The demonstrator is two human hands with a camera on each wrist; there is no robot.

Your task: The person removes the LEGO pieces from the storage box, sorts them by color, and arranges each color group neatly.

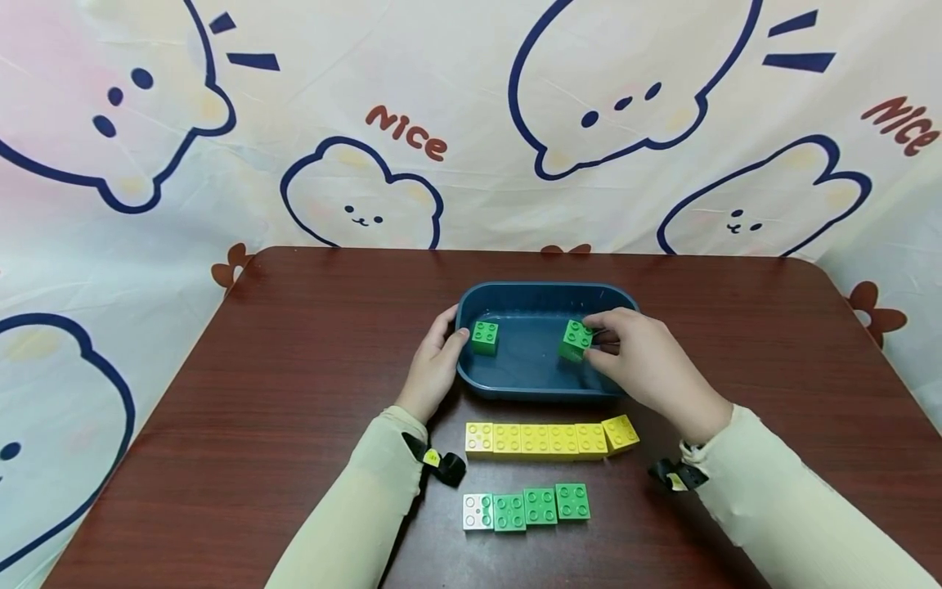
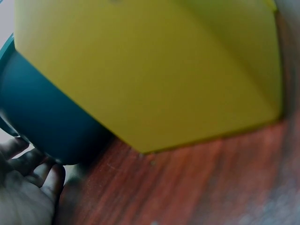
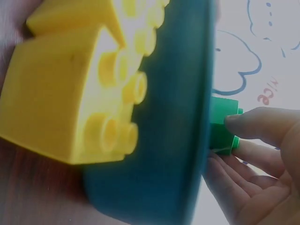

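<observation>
My right hand (image 1: 648, 360) pinches a green toy building block (image 1: 576, 339) between thumb and fingers, over the right part of a blue tray (image 1: 545, 393). In the right wrist view this green block (image 3: 224, 124) shows past the tray's rim, with the thumb on one side. At the tray's left end my left hand (image 1: 432, 372) holds the rim, thumb on top and fingers along the outer wall. A second green block (image 1: 484, 338) sits inside the tray near that thumb. The left wrist view shows the fingers against the tray's outside (image 2: 51, 112).
A row of yellow blocks (image 1: 548, 441) lies in front of the tray, its right-end block (image 1: 621, 433) tilted. Nearer to me is a row of several green blocks (image 1: 510, 510). All stand on a dark brown table (image 1: 294, 393) before a patterned cloth (image 1: 471, 82).
</observation>
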